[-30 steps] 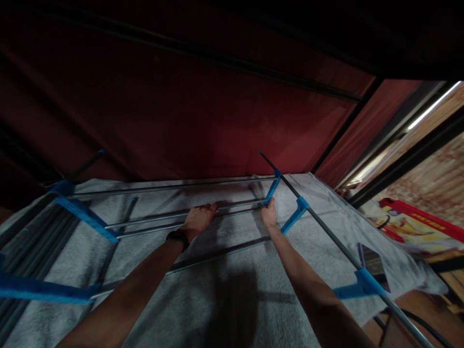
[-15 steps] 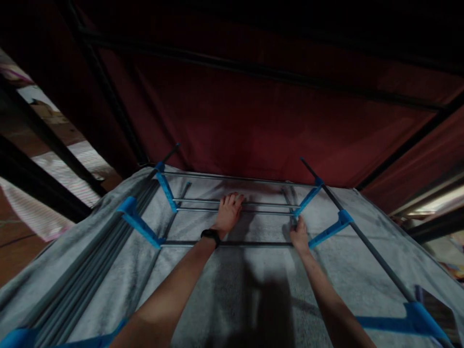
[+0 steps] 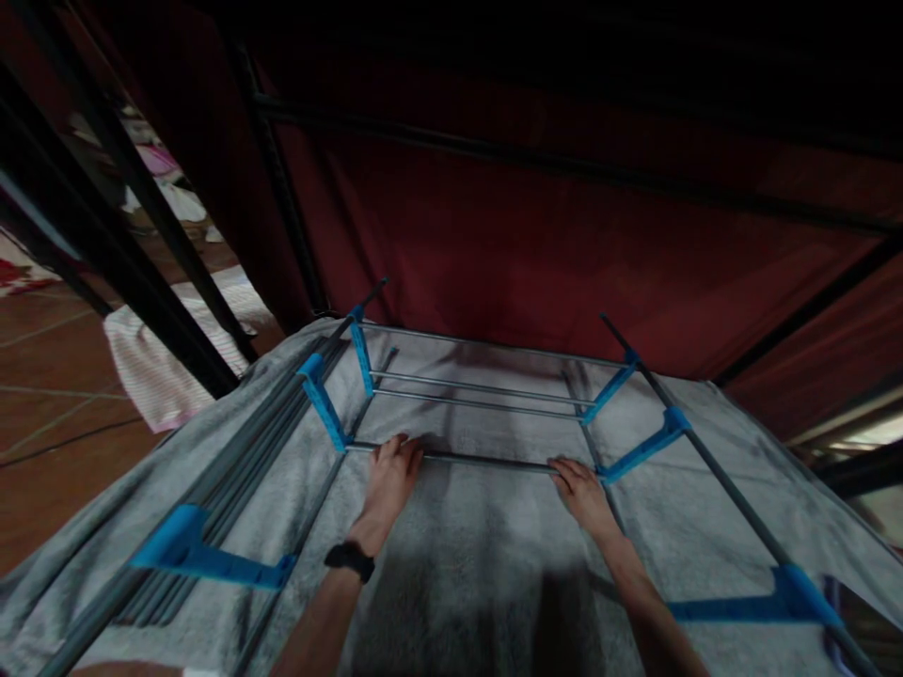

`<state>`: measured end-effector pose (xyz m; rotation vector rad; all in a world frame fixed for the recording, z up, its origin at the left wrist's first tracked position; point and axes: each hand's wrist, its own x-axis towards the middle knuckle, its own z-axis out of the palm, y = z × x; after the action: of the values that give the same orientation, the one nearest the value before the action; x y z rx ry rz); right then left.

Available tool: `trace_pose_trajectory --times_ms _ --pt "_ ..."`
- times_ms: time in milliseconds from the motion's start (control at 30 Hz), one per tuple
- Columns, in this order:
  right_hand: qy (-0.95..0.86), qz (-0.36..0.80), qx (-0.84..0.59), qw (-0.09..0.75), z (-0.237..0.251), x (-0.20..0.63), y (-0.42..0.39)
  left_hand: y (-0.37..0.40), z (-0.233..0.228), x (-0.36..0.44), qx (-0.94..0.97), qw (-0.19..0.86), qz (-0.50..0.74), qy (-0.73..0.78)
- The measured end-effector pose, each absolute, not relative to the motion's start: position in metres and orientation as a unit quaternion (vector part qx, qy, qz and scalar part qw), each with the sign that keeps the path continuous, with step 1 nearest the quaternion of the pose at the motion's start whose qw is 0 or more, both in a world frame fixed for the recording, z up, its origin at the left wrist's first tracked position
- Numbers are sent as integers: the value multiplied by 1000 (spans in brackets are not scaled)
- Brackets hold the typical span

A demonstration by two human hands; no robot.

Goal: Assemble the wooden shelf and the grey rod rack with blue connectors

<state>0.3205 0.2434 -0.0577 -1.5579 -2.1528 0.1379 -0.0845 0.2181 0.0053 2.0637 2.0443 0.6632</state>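
A rack frame of grey metal tubes and blue plastic brackets lies on a grey blanket. My left hand, below which a black wristband shows, has its fingers curled over the nearest crossbar, close to its left end. Toward that bar's right end, my right hand also grips it, beside a blue bracket. Another blue bracket stands at the bar's left end. Farther back, thinner crossbars span between the two sides.
Several loose grey tubes lie side by side along the left. A blue bracket sticks inward at near left, another at near right. Behind the blanket hangs a dark red cloth on black bars.
My left hand has come back from the rear crossbars to the nearest bar. My right hand has moved from the right bracket area onto that same bar. The view has shifted left.
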Motion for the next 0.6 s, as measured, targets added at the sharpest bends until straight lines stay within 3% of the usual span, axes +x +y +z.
trace_pose_trajectory --times_ms 267,600 --pt "-788 77 -586 172 -39 312 243 205 0 -120 737 38 94 669" --pt "-762 96 -627 131 -21 306 260 235 20 -113 758 -3 36 651"
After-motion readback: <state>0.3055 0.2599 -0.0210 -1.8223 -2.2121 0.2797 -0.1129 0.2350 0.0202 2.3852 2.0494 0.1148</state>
